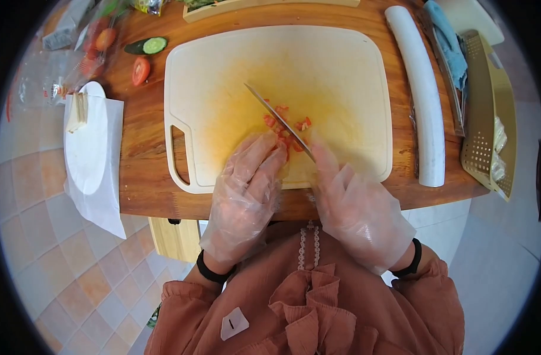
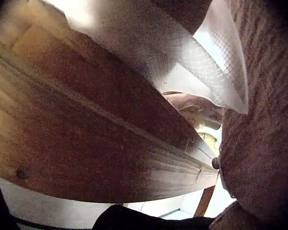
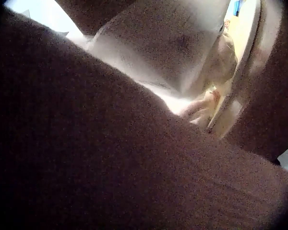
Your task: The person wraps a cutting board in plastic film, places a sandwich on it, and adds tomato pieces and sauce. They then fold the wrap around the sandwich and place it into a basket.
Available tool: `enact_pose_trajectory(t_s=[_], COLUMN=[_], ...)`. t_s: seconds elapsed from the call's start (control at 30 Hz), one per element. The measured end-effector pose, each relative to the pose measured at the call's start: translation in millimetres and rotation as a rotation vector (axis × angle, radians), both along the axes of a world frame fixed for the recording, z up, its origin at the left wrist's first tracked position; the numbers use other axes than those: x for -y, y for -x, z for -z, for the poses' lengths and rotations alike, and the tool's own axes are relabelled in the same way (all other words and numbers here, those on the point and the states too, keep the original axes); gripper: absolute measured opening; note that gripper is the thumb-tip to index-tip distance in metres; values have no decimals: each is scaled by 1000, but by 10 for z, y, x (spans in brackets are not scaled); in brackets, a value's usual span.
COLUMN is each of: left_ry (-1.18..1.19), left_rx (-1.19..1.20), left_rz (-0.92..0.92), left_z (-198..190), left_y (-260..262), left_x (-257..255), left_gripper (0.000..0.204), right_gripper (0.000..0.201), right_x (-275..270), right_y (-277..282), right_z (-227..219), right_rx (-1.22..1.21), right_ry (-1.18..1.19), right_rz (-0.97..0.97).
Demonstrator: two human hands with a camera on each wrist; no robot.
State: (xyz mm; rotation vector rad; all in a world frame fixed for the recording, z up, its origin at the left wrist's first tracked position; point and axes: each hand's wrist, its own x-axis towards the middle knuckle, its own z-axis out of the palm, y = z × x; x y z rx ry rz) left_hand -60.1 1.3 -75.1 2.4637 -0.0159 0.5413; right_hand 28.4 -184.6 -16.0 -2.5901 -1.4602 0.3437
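On the cream cutting board [image 1: 341, 59] lie small chopped red tomato pieces [image 1: 270, 120] near its middle. A knife [image 1: 264, 102] crosses over them, blade tip pointing up and left. My right hand [image 1: 362, 210], in a clear plastic glove, grips the knife at its near end; the handle is hidden under the fingers. My left hand [image 1: 245, 192], also gloved, holds the tomato pieces at the board's lower middle with bent fingers, left of the blade. Both wrist views are dim and mostly blocked by sleeve, glove and table edge.
A cut cucumber [image 1: 135, 46] and a tomato half [image 1: 141, 71] lie left of the board, near bagged tomatoes [image 1: 105, 39]. A white plate [image 1: 84, 154] stands at the far left. On the right are a long white roll [image 1: 421, 100] and an olive basket [image 1: 489, 112].
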Motion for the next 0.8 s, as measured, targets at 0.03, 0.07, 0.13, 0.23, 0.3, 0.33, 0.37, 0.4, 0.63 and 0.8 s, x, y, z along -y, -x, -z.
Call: enact_pose_trajectory(t_s=[0.03, 0.07, 0.13, 0.23, 0.3, 0.33, 0.37, 0.4, 0.63, 0.8], left_ry=[2, 10, 21, 0, 29, 30, 36, 41, 85, 75], left_rx=[1, -1, -2, 11, -1, 0, -3, -7, 1, -45], left_rz=[1, 6, 15, -13, -16, -18, -21, -23, -67, -170], left_z=[-9, -19, -15, 7, -9, -9, -7, -4, -16, -17], left_y=[-5, -12, -14, -10, -6, -5, -10, -12, 13, 57], left_x=[0, -1, 7, 10, 11, 15, 15, 14, 5, -2], left_gripper=[42, 43, 43, 43, 40, 40, 39, 38, 35, 37], right_gripper=[78, 80, 82, 84, 83, 83, 83, 84, 71, 60], right_x=[-22, -48, -55, -39, 6, -1, -21, -40, 28, 63], right_y=[1, -1, -1, 8, 23, 20, 14, 16, -43, -56], right_z=[-23, -55, -87, -114, -147, -146, -139, -135, 87, 32], right_rx=[1, 50, 99, 155, 38, 39, 3, -34, -77, -2], right_ry=[2, 76, 151, 173, 185, 186, 155, 124, -206, -137], right_rz=[1, -36, -69, -109, -88, -90, -77, -61, 32, 148])
